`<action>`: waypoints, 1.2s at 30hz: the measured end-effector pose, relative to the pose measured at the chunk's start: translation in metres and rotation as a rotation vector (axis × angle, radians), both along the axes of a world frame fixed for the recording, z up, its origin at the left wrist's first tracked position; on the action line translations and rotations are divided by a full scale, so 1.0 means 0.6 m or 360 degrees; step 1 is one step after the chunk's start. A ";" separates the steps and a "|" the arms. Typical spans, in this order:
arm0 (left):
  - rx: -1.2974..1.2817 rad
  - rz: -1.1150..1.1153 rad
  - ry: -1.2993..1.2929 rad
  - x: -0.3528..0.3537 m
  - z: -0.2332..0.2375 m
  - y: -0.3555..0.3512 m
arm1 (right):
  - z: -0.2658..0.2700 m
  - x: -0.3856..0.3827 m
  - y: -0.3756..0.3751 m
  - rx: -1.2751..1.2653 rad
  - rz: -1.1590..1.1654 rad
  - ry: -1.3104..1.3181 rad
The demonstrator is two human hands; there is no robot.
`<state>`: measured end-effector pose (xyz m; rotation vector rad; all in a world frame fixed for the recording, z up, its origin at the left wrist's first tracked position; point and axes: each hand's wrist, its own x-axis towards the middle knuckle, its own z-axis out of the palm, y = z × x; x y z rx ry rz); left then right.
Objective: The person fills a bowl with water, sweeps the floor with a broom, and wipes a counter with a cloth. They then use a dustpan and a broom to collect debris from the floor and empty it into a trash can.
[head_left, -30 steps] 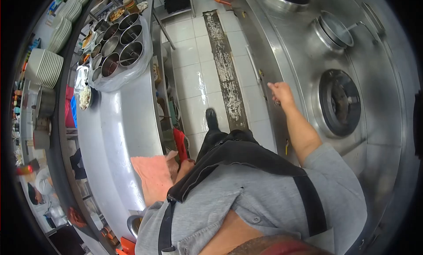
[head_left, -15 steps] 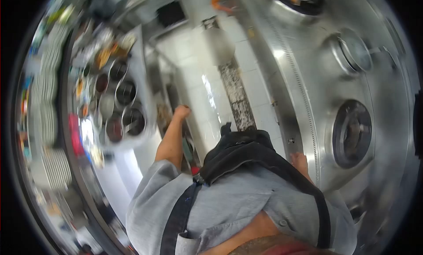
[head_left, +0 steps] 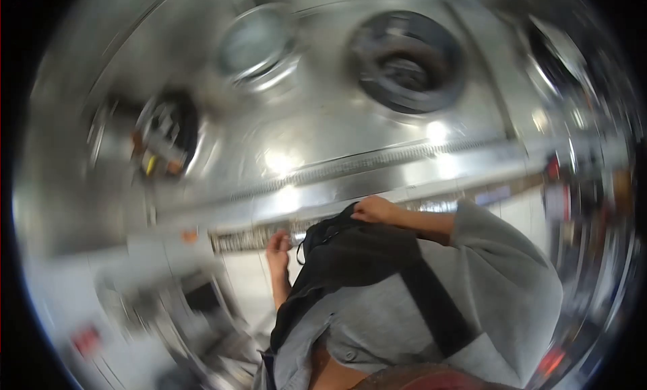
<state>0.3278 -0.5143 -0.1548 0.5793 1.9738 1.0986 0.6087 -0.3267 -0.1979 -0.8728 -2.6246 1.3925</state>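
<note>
My left hand hangs in front of the stove's edge, left of my black apron. Its fingers are loosely bent and a little blurred, with nothing seen in them. Curled closed, my right hand overlaps the top of the apron in this view, and no object shows in it. Ahead of both hands runs the front edge of a steel stove top. On it are a dark round burner and a round metal pot or lid.
Another burner at the left has metal utensils by it. A dark pan or burner stands far right. A slotted drain strip follows the stove's front. White floor tiles and blurred shelving lie around me.
My view has turned right, so the stove that was on my right is now straight ahead. My right hand has come up to the apron front; my left hand has drawn closer to my body.
</note>
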 end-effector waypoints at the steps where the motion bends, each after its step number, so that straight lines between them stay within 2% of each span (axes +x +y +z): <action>1: 0.0227 -0.0152 0.0116 -0.054 0.006 0.065 | 0.006 0.000 0.002 -0.0012 -0.0236 -0.0029; 2: 0.0480 -0.0284 0.0199 -0.112 0.014 0.141 | 0.016 0.001 0.005 -0.0044 -0.0320 -0.0106; 3: 0.0350 -0.0438 0.0503 -0.146 0.087 0.226 | 0.022 0.002 -0.001 -0.0086 -0.0371 -0.0167; 4: 0.0688 -0.0689 0.0755 -0.210 0.115 0.316 | 0.009 0.009 -0.002 -0.0098 -0.0535 -0.0180; 5: 0.0998 -0.0739 0.0641 -0.243 0.164 0.415 | -0.010 0.019 -0.009 -0.0066 -0.0708 -0.0303; 6: 0.0937 -0.0906 0.1176 -0.239 0.255 0.505 | -0.026 0.018 -0.032 -0.0055 -0.0849 -0.0416; 7: 0.1356 -0.1045 0.1325 -0.263 0.293 0.606 | -0.037 0.021 -0.060 -0.0052 -0.1081 -0.0476; 8: 0.1531 -0.1086 0.1459 -0.263 0.339 0.697 | -0.041 0.030 -0.082 -0.0028 -0.1297 -0.0546; 9: 0.1426 -0.1120 0.1657 -0.261 0.382 0.781 | -0.025 0.028 -0.100 -0.0083 -0.1443 -0.0665; 10: 0.1428 -0.1131 0.2109 -0.256 0.406 0.871 | 0.001 0.025 -0.114 -0.0149 -0.1583 -0.0788; 12: 0.1483 -0.1337 0.2740 -0.271 0.421 1.026 | 0.034 -0.003 -0.144 -0.0521 -0.2021 -0.0733; 13: 0.1512 -0.1350 0.2706 -0.259 0.433 1.047 | 0.049 -0.015 -0.155 -0.0523 -0.2053 -0.0753; 15: 0.0562 -0.1462 0.3084 -0.234 0.451 1.069 | 0.068 -0.042 -0.182 -0.0809 -0.2349 -0.0784; 16: 0.0591 -0.1478 0.3072 -0.242 0.444 1.089 | 0.038 -0.050 -0.213 -0.0743 -0.2432 -0.0861; 18: 0.0533 -0.1545 0.3226 -0.287 0.424 1.134 | 0.056 -0.078 -0.243 -0.0975 -0.2675 -0.0841; 20: 0.0799 -0.1521 0.3244 -0.374 0.386 1.223 | 0.040 -0.095 -0.284 -0.0937 -0.2639 -0.0976; 22: 0.0884 -0.1557 0.3227 -0.473 0.356 1.310 | 0.036 -0.106 -0.296 -0.0892 -0.2588 -0.1106; 24: 0.0609 -0.1420 0.3290 -0.530 0.358 1.346 | 0.049 -0.111 -0.295 -0.0921 -0.2626 -0.1132; 25: 0.0622 -0.1431 0.3293 -0.565 0.352 1.376 | 0.054 -0.113 -0.291 -0.0878 -0.2648 -0.1112; 27: 0.0185 -0.1319 0.3320 -0.622 0.340 1.432 | 0.073 -0.113 -0.270 -0.0851 -0.2671 -0.1047; 28: 0.0192 -0.1322 0.3332 -0.628 0.344 1.442 | 0.076 -0.112 -0.263 -0.0803 -0.2683 -0.0984; 30: -0.0183 -0.1236 0.3109 -0.616 0.363 1.435 | 0.077 -0.106 -0.253 -0.0713 -0.2703 -0.0905; 31: -0.0178 -0.1231 0.3115 -0.605 0.367 1.428 | 0.080 -0.102 -0.250 -0.0700 -0.2743 -0.0856; 33: 0.0838 -0.1205 0.2511 -0.508 0.396 1.362 | 0.080 -0.093 -0.255 -0.0678 -0.2802 -0.0784; 35: 0.1076 -0.1319 0.1921 -0.355 0.425 1.212 | 0.076 -0.081 -0.273 -0.0772 -0.2807 -0.0763; 36: 0.1197 -0.1511 0.1419 -0.308 0.409 1.159 | 0.067 -0.073 -0.292 -0.0769 -0.2808 -0.0750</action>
